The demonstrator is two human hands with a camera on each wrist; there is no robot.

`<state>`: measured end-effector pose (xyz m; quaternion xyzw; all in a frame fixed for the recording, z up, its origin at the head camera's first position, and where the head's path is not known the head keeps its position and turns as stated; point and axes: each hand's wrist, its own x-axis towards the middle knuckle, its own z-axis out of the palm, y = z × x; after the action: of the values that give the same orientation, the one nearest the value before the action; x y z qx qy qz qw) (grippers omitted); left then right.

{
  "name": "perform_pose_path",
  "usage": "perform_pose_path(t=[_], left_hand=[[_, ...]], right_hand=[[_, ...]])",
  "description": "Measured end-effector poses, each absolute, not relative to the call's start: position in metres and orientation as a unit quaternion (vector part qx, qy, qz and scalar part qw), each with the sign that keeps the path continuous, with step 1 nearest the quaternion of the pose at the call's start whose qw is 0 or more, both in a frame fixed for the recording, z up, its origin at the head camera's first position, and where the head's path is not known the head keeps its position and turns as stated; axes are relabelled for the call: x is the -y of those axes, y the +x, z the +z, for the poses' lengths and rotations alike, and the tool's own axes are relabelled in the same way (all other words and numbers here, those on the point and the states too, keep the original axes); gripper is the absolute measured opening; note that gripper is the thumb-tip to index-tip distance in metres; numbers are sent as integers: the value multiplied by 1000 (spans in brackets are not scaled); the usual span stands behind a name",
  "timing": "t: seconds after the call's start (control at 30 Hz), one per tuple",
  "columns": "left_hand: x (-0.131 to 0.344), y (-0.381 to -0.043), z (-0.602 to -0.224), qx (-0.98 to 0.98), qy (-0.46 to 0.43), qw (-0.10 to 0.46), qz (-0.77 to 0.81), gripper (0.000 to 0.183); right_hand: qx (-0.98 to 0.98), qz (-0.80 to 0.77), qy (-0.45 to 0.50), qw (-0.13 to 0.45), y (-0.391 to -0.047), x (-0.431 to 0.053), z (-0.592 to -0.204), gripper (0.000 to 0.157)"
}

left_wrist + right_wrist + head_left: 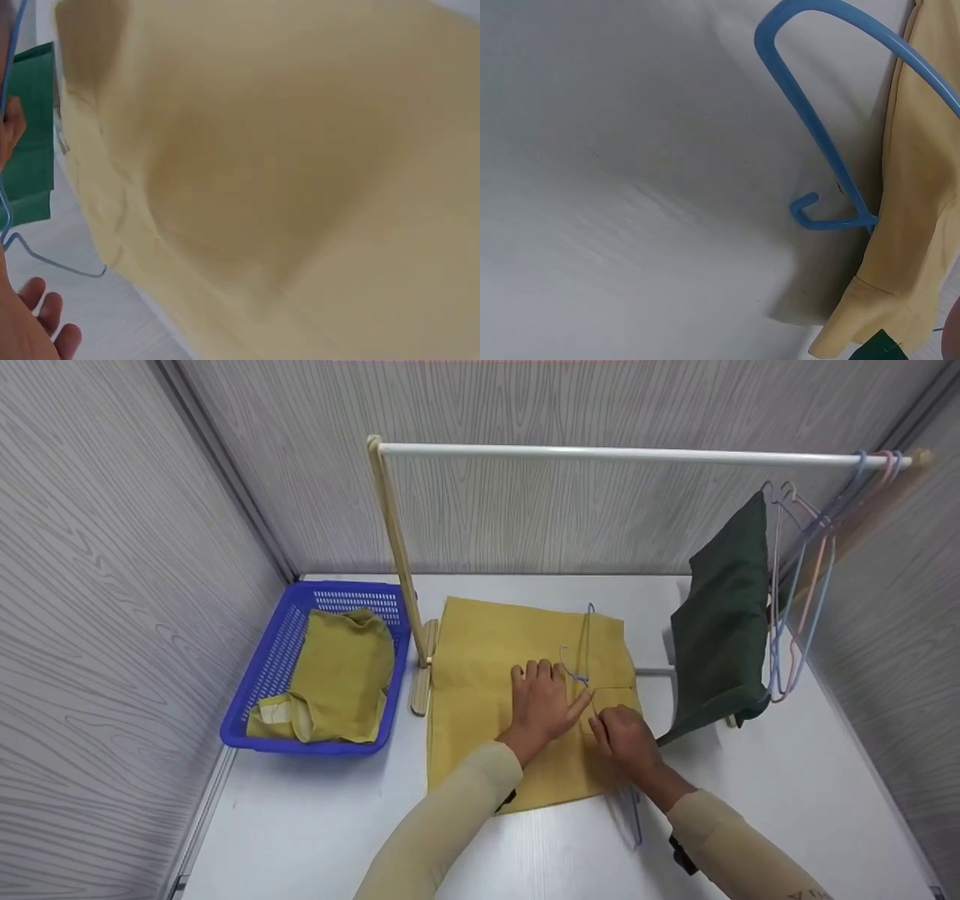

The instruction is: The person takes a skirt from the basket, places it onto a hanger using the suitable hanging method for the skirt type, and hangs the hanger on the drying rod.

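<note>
two beige sleeves [450, 817] reach over the tabletop [300, 825]. just past them, one end of a blue hanger [814, 124] sticks out from the near edge of a mustard cloth [487, 645] spread flat there. the person's right hand [626, 735] has its fingers curled around the hanger's wire. a bit farther in, the left hand [541, 701] rests on the cloth, fingers nearly straight and gripping nothing, the thumb close by the hanger; its hook lies near those fingers. over to the left sits a blue basket [315, 747] with another mustard cloth [337, 667] inside. off to the right, a dark green cloth [724, 600] hangs beside some blue and pink hangers [812, 592], under a white rod [600, 452]. behind it all stands a grained wall [562, 510].
</note>
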<state>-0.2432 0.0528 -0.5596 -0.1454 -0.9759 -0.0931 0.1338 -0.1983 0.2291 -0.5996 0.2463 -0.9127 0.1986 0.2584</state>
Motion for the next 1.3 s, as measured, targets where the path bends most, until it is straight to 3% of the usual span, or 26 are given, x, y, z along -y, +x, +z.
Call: perform_pose_path(t=[0.17,0.37,0.5,0.77,1.0,1.3], left_hand=[[-71,-248,-558,980,-100,94,-144,61],[-84,-245,-563,979,-58,97,-170,43],[-89,-240,-567,977,-54,136,-156,36],[-105,-231,-567,964,-84,205,-149,28],[-101,-241,-559,966,-92,199,-136,29],[-92,-250,-556,970,-102,189,-112,34]], right_hand=[[904,196,270,266,-198,-233,-601,20],[911,211,258,243,-198,-238,-600,14],[936,221,167,218,-202,-247,-607,12],[979,176,-28,103,-202,-266,-646,23],[982,138,5,130,-204,-261,-660,16],[986,114,11,118,-206,-252,-659,19]])
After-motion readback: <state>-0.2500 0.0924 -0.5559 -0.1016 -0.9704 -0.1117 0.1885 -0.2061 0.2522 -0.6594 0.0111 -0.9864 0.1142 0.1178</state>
